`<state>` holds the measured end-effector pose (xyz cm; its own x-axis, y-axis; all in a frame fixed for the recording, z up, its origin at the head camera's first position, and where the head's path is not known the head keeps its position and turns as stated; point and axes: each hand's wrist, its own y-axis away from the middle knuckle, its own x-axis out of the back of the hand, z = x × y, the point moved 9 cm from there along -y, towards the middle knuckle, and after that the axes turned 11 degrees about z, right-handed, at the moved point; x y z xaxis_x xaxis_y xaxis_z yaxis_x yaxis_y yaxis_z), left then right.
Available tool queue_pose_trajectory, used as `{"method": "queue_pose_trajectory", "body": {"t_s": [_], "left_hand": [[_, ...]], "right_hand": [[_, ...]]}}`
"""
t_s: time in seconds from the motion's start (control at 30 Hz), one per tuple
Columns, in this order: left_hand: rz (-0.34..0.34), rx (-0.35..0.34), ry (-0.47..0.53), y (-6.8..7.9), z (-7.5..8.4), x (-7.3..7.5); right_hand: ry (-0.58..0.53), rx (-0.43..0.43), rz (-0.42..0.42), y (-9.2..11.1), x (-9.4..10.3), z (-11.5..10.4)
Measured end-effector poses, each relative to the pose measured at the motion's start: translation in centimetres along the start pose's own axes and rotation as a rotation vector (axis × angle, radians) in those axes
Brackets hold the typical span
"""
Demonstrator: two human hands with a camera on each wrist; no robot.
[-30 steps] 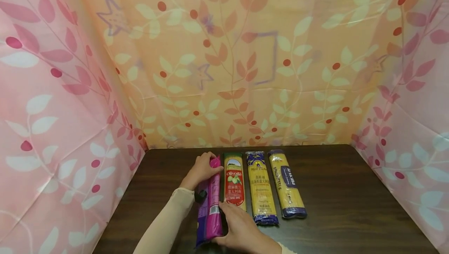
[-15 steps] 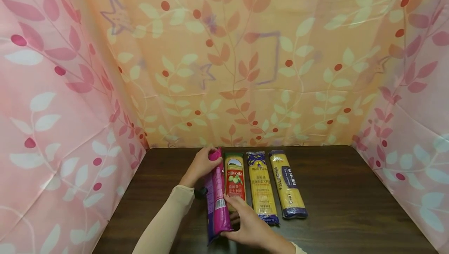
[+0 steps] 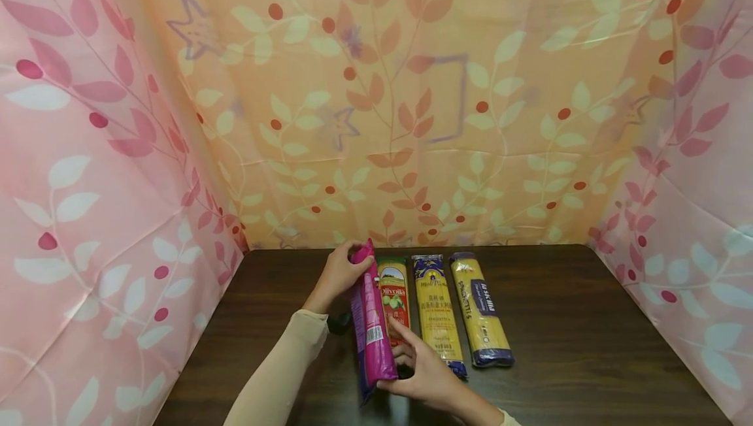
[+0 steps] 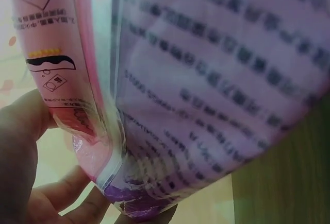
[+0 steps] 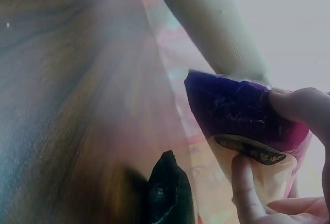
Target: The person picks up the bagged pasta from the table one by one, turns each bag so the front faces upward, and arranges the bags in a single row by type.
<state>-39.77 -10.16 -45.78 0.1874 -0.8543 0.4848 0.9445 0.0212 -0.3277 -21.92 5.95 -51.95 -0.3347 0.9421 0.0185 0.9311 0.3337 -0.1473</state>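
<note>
A long pink-and-purple pasta packet (image 3: 374, 331) is held on edge between both hands, off the table by the look of the right wrist view. My left hand (image 3: 343, 274) grips its far end, thumb on the near face; in the left wrist view the printed back of the packet (image 4: 206, 74) fills most of the picture. At the near end my right hand (image 3: 428, 374) pinches the packet's purple end (image 5: 232, 105) between thumb and fingers. Just right of it lies a red-and-green Olivoila pasta packet (image 3: 393, 295), partly covered by the held packet and my right fingers.
Further right on the dark wooden table (image 3: 565, 321) lie a yellow-and-blue spaghetti packet (image 3: 438, 315) and another yellow spaghetti packet with dark bands (image 3: 482, 311), slightly slanted. Leaf-patterned curtains (image 3: 376, 119) surround the table at the back and both sides.
Both hands have shifted the pink packet to the right and lifted it, so it now overlaps the left side of the Olivoila packet. The other packets have stayed put.
</note>
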Motion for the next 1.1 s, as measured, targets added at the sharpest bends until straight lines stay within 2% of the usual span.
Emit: {"method": "queue_pose_trajectory", "body": {"t_s": [0.17, 0.4, 0.67, 0.9, 1.1], "left_hand": [[-0.008, 0.024, 0.042, -0.1, -0.2, -0.3], [-0.002, 0.055, 0.126, -0.3, -0.7, -0.5], [-0.014, 0.075, 0.195, -0.6, -0.6, -0.3], [-0.036, 0.124, 0.26, -0.8, -1.5, -0.6], [-0.071, 0.127, 0.274, -0.4, -1.8, -1.1]], "right_hand": [[-0.05, -0.07, -0.03, -0.1, 0.0, 0.7], [-0.029, -0.057, -0.016, -0.3, 0.6, 1.0], [-0.177, -0.102, -0.051, -0.3, 0.4, 1.2], [-0.108, -0.084, -0.049, -0.5, 0.8, 0.5], [-0.039, -0.072, -0.062, -0.6, 1.1, 0.5]]}}
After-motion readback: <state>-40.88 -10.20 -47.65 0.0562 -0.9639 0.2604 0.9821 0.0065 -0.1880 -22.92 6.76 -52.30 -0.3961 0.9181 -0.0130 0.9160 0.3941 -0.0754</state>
